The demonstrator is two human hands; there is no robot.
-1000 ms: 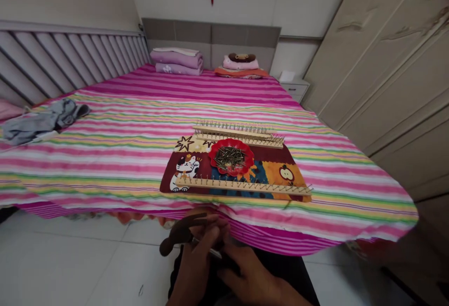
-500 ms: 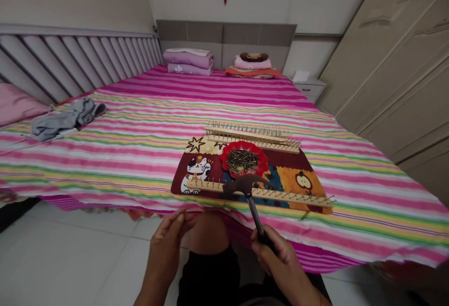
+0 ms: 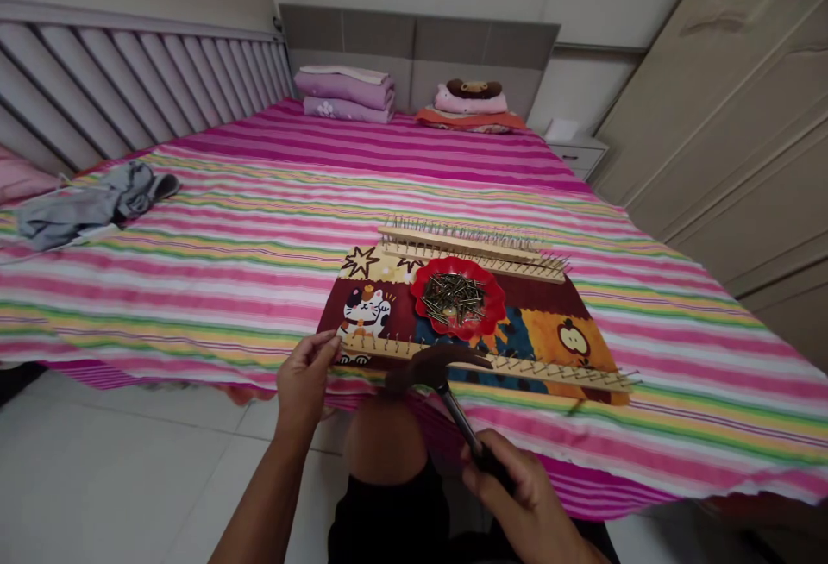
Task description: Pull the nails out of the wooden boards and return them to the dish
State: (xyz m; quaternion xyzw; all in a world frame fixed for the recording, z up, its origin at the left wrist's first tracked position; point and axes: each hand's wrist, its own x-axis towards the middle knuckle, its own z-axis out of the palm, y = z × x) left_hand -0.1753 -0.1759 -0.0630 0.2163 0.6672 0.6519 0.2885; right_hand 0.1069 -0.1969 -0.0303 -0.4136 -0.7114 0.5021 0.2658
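Observation:
My right hand (image 3: 511, 486) is wrapped around the dark handle of a claw hammer (image 3: 459, 413). The hammer's head hangs in front of the near wooden strip (image 3: 549, 370) and covers part of it. Slanting nails stand along that strip. My left hand (image 3: 307, 379) has thumb and fingers pinched together at the strip's left end; what is between the fingertips is too small to make out. Behind the strip a red scalloped dish (image 3: 498, 305) holds many loose nails (image 3: 453, 298). Under them lies a patterned mat (image 3: 401, 310) with a cat picture.
Two more nail-studded wooden strips (image 3: 466, 245) lie at the mat's back edge. The striped bedspread (image 3: 246, 262) spreads around the mat. Grey clothing (image 3: 97, 202) lies at left, folded bedding (image 3: 346, 94) at the headboard. My knee (image 3: 388, 443) is below the bed's near edge.
My left hand has moved up and forward from below the bed's edge to the near strip's left end. The hammer head has shifted slightly left and down. The view has tilted slightly.

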